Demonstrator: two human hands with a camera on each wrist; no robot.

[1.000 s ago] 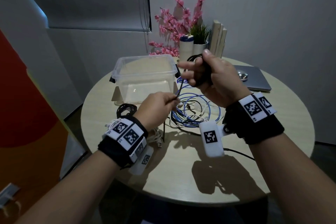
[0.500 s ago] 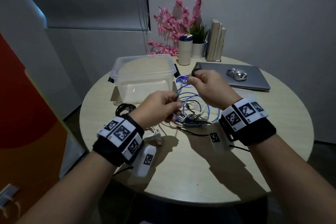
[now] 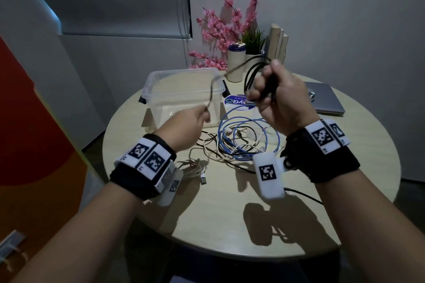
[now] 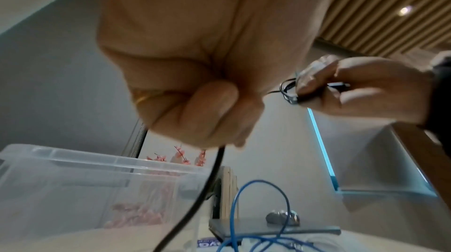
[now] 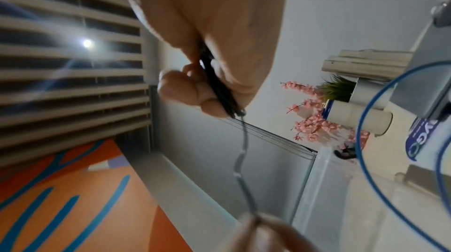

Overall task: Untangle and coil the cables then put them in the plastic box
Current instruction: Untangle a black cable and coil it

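Nearest the camera, in the lower half of the head view, both forearms wear black wrist bands carrying white squares printed with black block-pattern codes; no letters can be read on them. In the left centre of the frame the left hand is curled, pinching a thin black cable between thumb and fingers. The cable rises to the upper right, where the right hand is clenched around several gathered loops of the same black cable, held up above the round table.

Between the wrists, at frame centre, a tangle lies on the tabletop: a blue cable in loose rings, with white cables woven through it and spreading to the lower left, one ending in a metal plug.

Behind the left hand, the plastic box stands open, clear, with black handle clips at its ends; nothing is visible inside it. Just right of the box a round blue and white sticker lies flat; its upside-down letters are partly hidden and I cannot make out the word.

At the right edge a grey laptop lies closed. Farthest back, upper centre, stand a white tumbler, pink flowers, a small green plant and upright books.
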